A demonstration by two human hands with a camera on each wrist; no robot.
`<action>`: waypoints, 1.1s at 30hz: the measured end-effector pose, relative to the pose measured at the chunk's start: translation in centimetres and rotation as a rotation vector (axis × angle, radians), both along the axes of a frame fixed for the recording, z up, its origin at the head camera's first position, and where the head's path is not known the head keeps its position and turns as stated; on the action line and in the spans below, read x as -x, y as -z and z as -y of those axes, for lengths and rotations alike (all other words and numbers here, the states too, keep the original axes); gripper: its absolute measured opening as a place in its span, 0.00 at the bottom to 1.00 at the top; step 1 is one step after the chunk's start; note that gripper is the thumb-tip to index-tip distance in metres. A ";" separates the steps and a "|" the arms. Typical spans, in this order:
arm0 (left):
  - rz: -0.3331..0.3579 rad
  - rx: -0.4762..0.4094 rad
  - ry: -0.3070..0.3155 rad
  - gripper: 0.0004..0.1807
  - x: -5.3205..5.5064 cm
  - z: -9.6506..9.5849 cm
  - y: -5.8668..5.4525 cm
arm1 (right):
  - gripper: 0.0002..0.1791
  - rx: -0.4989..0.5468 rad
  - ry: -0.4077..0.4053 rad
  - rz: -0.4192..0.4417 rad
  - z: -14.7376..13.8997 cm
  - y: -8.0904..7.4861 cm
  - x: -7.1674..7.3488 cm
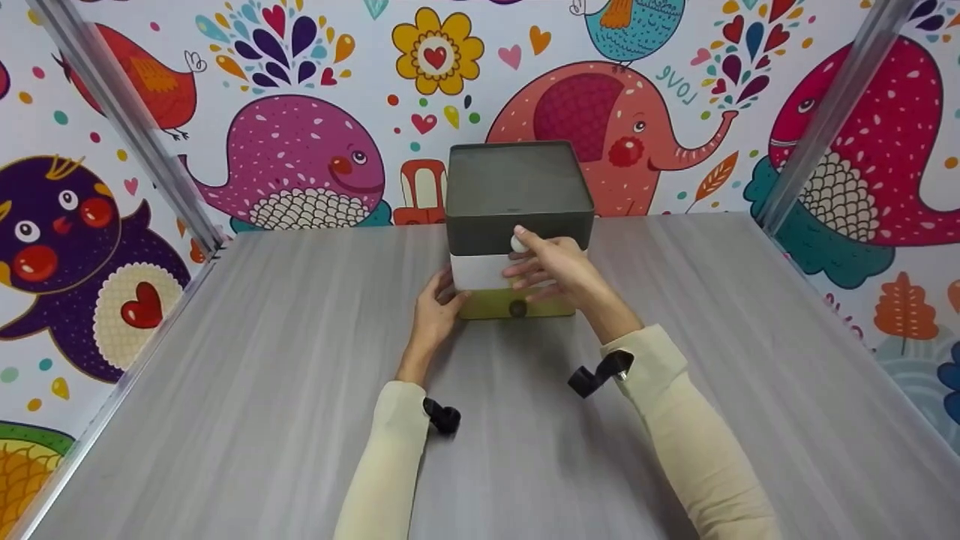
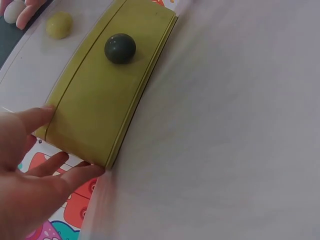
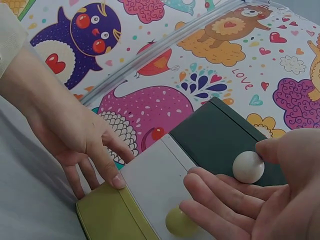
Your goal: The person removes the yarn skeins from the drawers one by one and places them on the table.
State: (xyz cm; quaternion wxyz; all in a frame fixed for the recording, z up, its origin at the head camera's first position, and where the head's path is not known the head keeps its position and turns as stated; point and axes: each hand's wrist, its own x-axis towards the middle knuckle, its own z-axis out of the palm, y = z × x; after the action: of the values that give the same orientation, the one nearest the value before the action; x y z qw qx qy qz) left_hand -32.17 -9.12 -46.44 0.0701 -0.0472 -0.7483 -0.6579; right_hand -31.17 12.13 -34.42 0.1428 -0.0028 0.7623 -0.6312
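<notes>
The grey, faintly streaked surface (image 1: 300, 360) carries a three-tiered box (image 1: 517, 180), upright near the far edge, its green tier (image 1: 487, 304) lowest.

A grey wood-grain tabletop (image 1: 300, 390) runs back to a white wall (image 1: 375, 64) printed with cartoons: a purple whale (image 1: 300, 157), a coral elephant (image 1: 634, 165), a yellow flower (image 1: 436, 51). Grey strips (image 1: 126, 124) line both corners. The left side wall carries a purple penguin (image 1: 64, 225); soft light casts blurred shadows across the tabletop.
</notes>
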 end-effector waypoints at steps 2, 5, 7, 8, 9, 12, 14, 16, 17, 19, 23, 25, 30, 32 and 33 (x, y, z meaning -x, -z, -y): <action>0.003 -0.002 -0.006 0.34 0.0 0.1 0.1 | 0.34 0.005 0.004 0.003 0.1 0.1 0.0; 0.002 0.002 -0.007 0.34 0.0 0.1 0.1 | 0.33 0.015 0.015 0.003 0.2 0.2 0.0; 0.004 0.007 -0.011 0.34 -0.1 0.1 0.0 | 0.33 0.026 0.020 0.006 0.3 0.4 0.0; 0.006 0.012 -0.013 0.34 -0.2 0.1 0.0 | 0.33 0.032 0.022 0.006 0.4 0.4 -0.1; 0.011 0.015 -0.018 0.34 -0.3 0.1 -0.1 | 0.33 0.039 0.024 0.007 0.4 0.4 -0.1; 0.023 0.023 -0.032 0.33 -0.3 0.0 -0.1 | 0.33 0.056 0.031 0.011 0.4 0.5 -0.1; 0.029 0.020 -0.042 0.33 -0.2 -0.1 -0.2 | 0.32 0.062 0.040 0.012 0.5 0.5 -0.2; 0.026 0.017 -0.048 0.32 -0.2 -0.2 -0.2 | 0.32 0.066 0.056 0.008 0.6 0.5 -0.2; 0.026 0.012 -0.052 0.32 -0.2 -0.3 -0.2 | 0.32 0.066 0.064 0.005 0.6 0.5 -0.3; 0.025 0.011 -0.059 0.31 -0.2 -0.4 -0.2 | 0.32 0.064 0.079 0.001 0.7 0.5 -0.4; 0.032 0.009 -0.074 0.31 -0.2 -0.4 -0.2 | 0.32 0.067 0.094 -0.009 0.8 0.6 -0.6; 0.017 0.017 -0.076 0.31 -0.2 -0.3 -0.2 | 0.31 0.084 0.097 -0.015 0.8 0.7 -0.8; -0.031 0.033 -0.074 0.30 -0.1 -0.2 -0.2 | 0.30 0.119 0.103 -0.040 0.6 0.9 -1.3; -0.025 0.027 -0.081 0.30 -0.1 -0.2 -0.2 | 0.31 0.117 0.096 -0.046 0.6 1.0 -1.5; -0.019 0.022 -0.085 0.29 -0.1 -0.2 -0.2 | 0.31 0.115 0.092 -0.048 0.5 1.1 -1.6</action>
State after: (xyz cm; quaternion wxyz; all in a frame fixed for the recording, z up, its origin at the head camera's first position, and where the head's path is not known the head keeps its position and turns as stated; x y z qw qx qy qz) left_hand -32.08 -8.94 -46.23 0.1046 -0.0223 -0.7561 -0.6457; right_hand -29.52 11.61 -35.48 0.0950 0.0089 0.7274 -0.6795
